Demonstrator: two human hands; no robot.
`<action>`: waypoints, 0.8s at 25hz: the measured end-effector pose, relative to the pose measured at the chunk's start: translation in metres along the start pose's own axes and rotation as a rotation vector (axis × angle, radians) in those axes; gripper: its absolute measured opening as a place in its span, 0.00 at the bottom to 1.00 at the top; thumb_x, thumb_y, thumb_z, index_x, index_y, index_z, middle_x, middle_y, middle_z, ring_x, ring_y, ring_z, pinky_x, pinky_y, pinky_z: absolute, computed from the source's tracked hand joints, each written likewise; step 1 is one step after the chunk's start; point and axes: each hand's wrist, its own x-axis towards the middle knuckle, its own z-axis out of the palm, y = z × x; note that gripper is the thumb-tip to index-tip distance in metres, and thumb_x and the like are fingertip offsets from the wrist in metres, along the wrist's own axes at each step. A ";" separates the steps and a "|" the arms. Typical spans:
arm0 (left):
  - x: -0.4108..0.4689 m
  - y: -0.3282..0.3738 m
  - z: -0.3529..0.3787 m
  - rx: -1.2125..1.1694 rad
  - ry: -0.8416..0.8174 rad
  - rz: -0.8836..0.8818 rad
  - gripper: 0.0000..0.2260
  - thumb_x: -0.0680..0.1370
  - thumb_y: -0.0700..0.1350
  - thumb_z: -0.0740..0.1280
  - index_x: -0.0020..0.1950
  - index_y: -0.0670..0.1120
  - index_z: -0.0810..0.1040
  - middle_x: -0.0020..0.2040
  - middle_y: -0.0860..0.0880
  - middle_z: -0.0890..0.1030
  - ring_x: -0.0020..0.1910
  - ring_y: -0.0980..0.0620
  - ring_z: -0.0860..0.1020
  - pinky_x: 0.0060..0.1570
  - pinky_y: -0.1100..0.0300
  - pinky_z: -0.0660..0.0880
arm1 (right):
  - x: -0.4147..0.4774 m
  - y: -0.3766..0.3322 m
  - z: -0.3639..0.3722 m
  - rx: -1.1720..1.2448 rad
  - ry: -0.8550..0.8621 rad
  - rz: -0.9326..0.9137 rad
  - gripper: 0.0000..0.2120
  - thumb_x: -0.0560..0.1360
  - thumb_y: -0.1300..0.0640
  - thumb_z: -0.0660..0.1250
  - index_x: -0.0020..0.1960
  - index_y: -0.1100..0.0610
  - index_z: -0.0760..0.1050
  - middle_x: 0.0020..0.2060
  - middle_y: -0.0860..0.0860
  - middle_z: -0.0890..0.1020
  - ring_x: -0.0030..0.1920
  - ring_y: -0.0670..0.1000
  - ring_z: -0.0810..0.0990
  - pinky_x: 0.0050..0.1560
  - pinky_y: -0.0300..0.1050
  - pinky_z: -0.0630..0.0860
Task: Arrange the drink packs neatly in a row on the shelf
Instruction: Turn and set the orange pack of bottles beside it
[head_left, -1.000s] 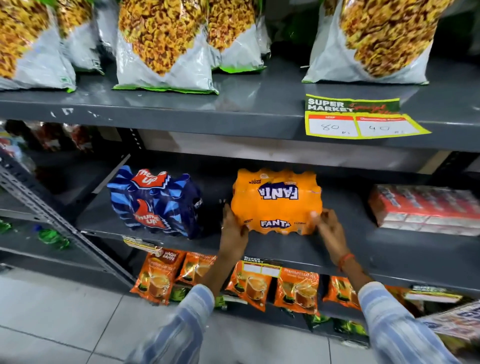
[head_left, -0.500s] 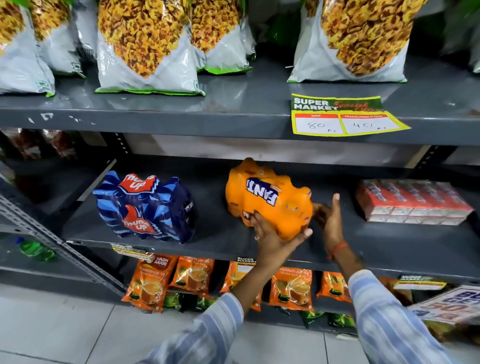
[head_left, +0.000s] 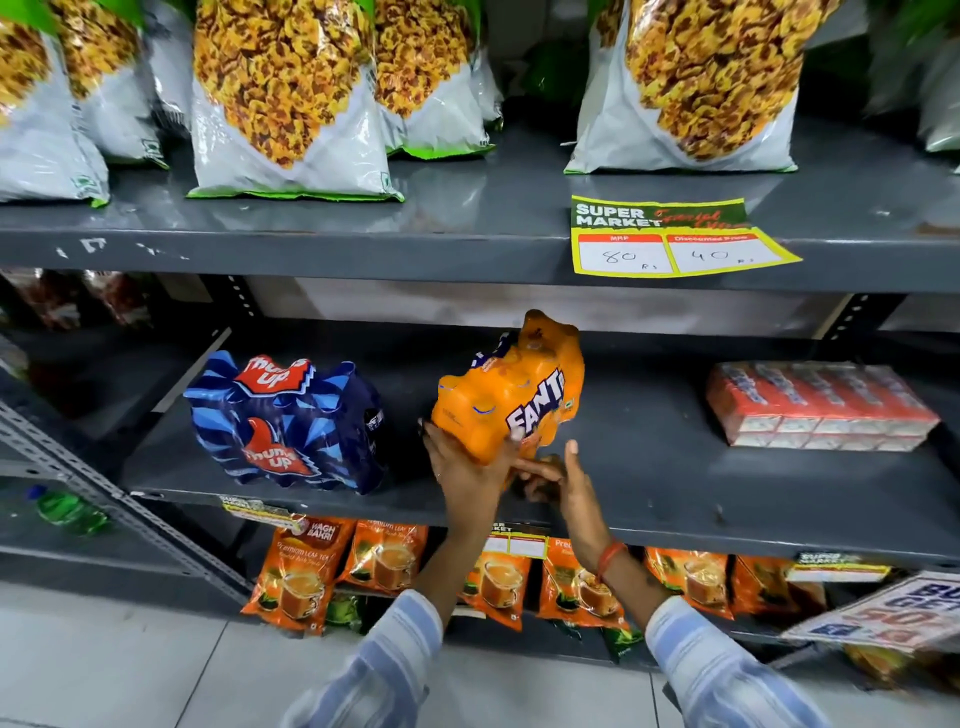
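We turn the tilted orange pack (head_left: 506, 395): left hand (head_left: 467, 467) cups its lower end, right hand (head_left: 563, 480) spread just beside; we should lower it level.

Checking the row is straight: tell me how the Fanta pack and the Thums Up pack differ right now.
The Fanta pack is orange, tilted with one end raised, and gripped by the left hand; the Thums Up pack is dark blue, sits flat, untouched. The right hand is open beside the Fanta. Both are shrink-wrapped packs on the middle shelf.

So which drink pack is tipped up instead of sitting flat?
The orange Fanta pack, tilted in the left hand. The blue Thums Up pack and red pack sit flat.
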 end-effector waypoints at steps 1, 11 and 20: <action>0.002 0.005 0.004 0.064 0.052 0.001 0.60 0.56 0.69 0.71 0.77 0.47 0.42 0.78 0.42 0.53 0.76 0.42 0.55 0.73 0.42 0.58 | 0.003 -0.003 0.001 -0.022 0.035 -0.029 0.34 0.81 0.44 0.41 0.40 0.51 0.85 0.35 0.51 0.83 0.38 0.49 0.75 0.45 0.40 0.73; 0.040 0.009 -0.062 0.284 -0.161 0.019 0.53 0.60 0.59 0.76 0.77 0.47 0.50 0.75 0.43 0.64 0.72 0.42 0.66 0.69 0.43 0.66 | 0.044 -0.063 -0.030 -0.091 0.138 0.198 0.29 0.78 0.39 0.49 0.67 0.60 0.69 0.68 0.63 0.72 0.57 0.56 0.78 0.52 0.44 0.79; 0.017 -0.012 -0.083 -0.026 -0.012 0.123 0.24 0.74 0.41 0.70 0.68 0.50 0.68 0.58 0.52 0.79 0.59 0.49 0.78 0.54 0.59 0.78 | 0.031 -0.028 0.012 0.334 0.244 0.264 0.31 0.74 0.33 0.51 0.69 0.49 0.67 0.62 0.60 0.78 0.58 0.62 0.79 0.59 0.64 0.75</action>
